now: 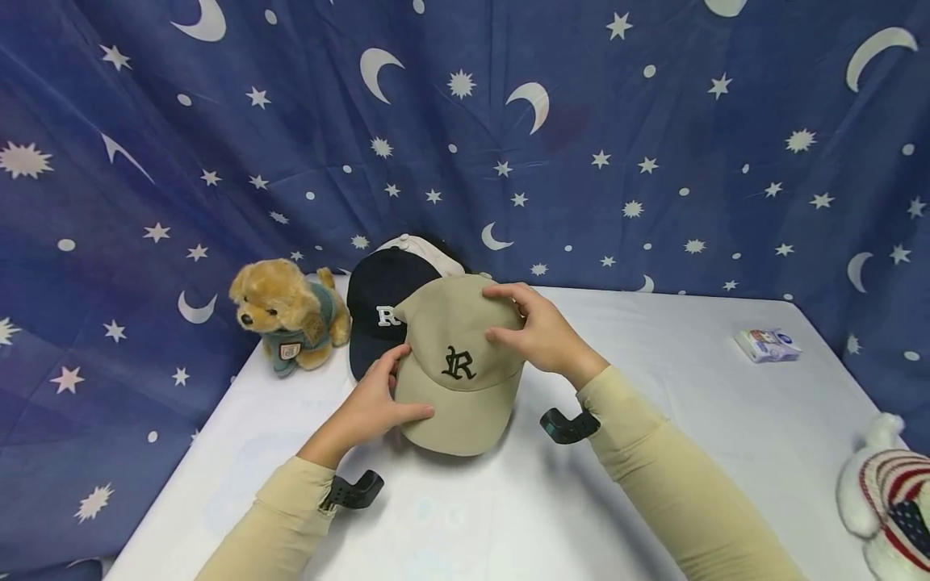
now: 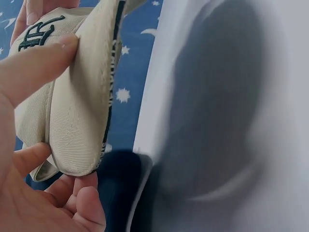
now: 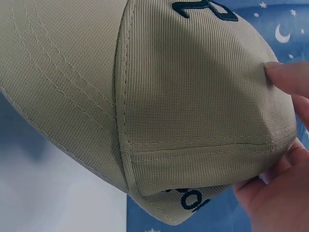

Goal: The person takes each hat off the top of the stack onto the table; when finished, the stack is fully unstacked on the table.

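A beige baseball cap [image 1: 454, 339] with a dark embroidered letter R is held up over the white table, its brim pointing down toward me. My left hand [image 1: 374, 403] grips the brim's left side, thumb on top and fingers beneath, as the left wrist view shows. On the right of the crown, my right hand [image 1: 541, 331] holds the fabric between thumb and fingers; the right wrist view shows the thumb on the outside. Behind the beige cap stands a navy cap [image 1: 374, 303] with a white R, partly covered. A white cap [image 1: 429, 252] shows behind that one.
A plush dog [image 1: 286, 311] in a teal outfit sits left of the caps. At the far right lies a small tissue pack [image 1: 768, 345]. A white plush toy [image 1: 882, 492] in striped clothing is at the right edge. A blue starry curtain [image 1: 581, 121] hangs behind the table [image 1: 654, 355].
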{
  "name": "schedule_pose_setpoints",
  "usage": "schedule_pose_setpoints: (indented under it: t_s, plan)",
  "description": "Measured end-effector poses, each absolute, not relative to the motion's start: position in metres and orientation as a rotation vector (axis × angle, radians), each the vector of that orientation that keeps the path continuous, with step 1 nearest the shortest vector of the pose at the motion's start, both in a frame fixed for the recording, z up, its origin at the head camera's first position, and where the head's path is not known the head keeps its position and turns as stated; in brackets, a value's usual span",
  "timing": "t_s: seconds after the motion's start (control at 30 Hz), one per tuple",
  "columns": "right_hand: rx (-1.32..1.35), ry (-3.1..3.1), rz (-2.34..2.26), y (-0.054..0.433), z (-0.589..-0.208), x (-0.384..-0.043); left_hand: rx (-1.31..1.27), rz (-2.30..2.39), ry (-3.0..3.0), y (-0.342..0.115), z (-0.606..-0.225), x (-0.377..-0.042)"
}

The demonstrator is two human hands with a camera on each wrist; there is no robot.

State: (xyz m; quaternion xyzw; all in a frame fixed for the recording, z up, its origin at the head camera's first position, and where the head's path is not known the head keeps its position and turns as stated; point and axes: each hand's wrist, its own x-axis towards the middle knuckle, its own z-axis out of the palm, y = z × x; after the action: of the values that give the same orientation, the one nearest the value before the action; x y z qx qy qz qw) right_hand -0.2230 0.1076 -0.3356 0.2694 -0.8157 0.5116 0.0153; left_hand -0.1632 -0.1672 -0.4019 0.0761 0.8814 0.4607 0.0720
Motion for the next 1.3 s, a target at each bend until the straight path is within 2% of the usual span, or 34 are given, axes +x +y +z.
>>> schedule_pose_setpoints:
  t_s: [0.53, 0.93, 1.3]
  plan:
    - [0.683, -2.632, 1.503, 0.171, -0.333, -0.221, 0.363, 1.514, 2.588, -0.109, -0.410, -0.177]
    - [0.593, -2.672, 1.399, 0.205, -0.325, -0.215, 0.516, 1.844, 2.256, -0.087, -0.414, -0.182]
    - [0.515, -2.716, 1.311, 0.234, -0.320, -0.208, 0.480, 1.856, 2.205, -0.056, -0.418, -0.191]
